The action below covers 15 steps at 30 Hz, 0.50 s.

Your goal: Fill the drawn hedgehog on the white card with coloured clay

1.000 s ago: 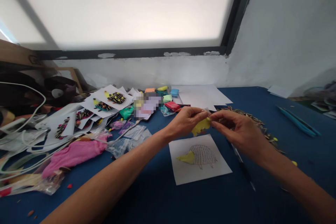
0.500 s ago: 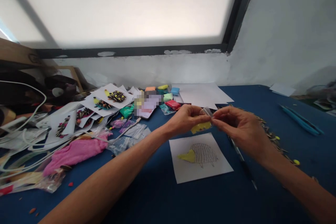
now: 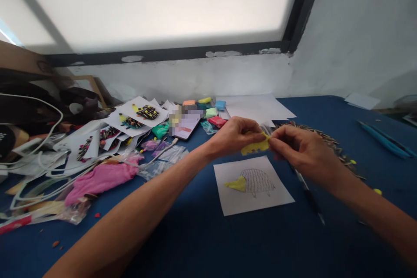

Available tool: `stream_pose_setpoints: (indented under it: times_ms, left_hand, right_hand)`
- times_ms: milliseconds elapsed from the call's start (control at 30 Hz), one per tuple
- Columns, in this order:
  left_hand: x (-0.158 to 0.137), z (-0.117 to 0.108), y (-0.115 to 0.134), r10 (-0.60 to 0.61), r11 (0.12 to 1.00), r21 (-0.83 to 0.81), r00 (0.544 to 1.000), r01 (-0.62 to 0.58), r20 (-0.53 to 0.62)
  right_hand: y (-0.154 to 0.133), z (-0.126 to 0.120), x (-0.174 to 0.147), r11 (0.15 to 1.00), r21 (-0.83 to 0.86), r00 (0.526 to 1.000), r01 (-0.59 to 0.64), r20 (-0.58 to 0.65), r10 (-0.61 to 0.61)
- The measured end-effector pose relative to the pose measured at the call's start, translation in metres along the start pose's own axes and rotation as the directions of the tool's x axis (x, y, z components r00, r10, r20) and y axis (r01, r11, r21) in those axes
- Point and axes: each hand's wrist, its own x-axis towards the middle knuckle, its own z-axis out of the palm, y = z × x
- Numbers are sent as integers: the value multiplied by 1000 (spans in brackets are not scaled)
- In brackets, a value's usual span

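My left hand (image 3: 235, 137) is closed on a soft yellow piece of modelling clay (image 3: 253, 147) with a wavy lower edge. Fingertips of my right hand (image 3: 295, 145) pinch the clay's right end, close to my left fingers. Clear plastic (image 3: 267, 128) shows just behind the clay, partly hidden by my hands. Below both hands lies a white paper card (image 3: 276, 203) with a drawn hedgehog; its head is filled with yellow clay (image 3: 240, 183) and its body has pencilled rows. A pen (image 3: 311, 197) lies right of the card, under my right hand.
Striped seeds (image 3: 325, 137) are spread behind my right forearm, with blue tweezers (image 3: 386, 139) beyond. At the back stand a phone (image 3: 189, 126), coloured clay packs (image 3: 217, 120) and white sheets (image 3: 257, 106). Finished cards (image 3: 130, 115), pink cloth-like material (image 3: 100, 182) and white cables (image 3: 32, 200) crowd the left.
My right fingers have moved onto the yellow clay, whose right end now shows between both hands. The view has shifted slightly, so the desk items appear higher and further right.
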Motion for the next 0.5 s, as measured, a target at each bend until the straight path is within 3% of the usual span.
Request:
stream_pose_setpoints:
  times_ms: [133,267,433,500]
  left_hand:
    - [-1,-4,2,-22,999,28,999,21,34]
    - [-1,-11,2,-152,988,35,978,149,145]
    - [1,-15,3,-209,978,34,976,207,56]
    - [2,-17,-1,-238,958,163,971,235,-2]
  right_hand:
    - [2,2,0,999,46,1000,-4,12,4]
    - [5,2,1,1000,13,997,-9,-75,10]
    - [11,4,2,999,9,995,-48,-83,49]
    - [13,7,1,998,-15,997,-57,-44,56]
